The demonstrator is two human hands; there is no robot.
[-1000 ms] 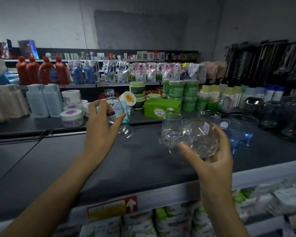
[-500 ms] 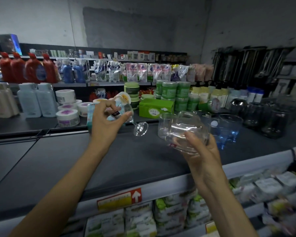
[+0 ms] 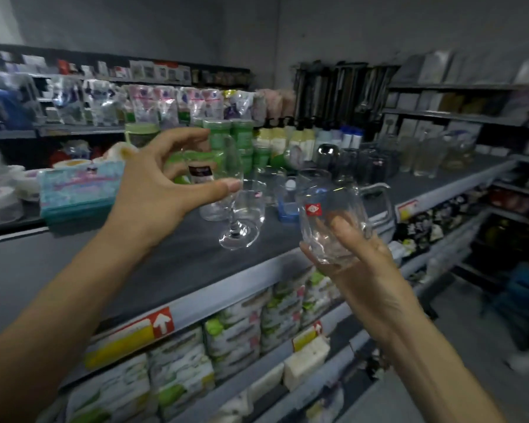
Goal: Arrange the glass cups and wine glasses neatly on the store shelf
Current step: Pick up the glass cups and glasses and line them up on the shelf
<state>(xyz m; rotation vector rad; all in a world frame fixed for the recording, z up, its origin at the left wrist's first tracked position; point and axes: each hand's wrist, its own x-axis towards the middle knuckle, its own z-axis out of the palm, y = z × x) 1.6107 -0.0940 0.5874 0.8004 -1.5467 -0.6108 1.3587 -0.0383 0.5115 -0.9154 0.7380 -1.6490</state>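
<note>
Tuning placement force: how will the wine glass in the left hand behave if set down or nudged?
Likely top-heavy: the wine glass has a wide bowl on a thin stem and small foot, so a high nudge may tip it. Probably fragile at that stem. Smooth clear glass may be slippery; the left hand grips the bowl.
</note>
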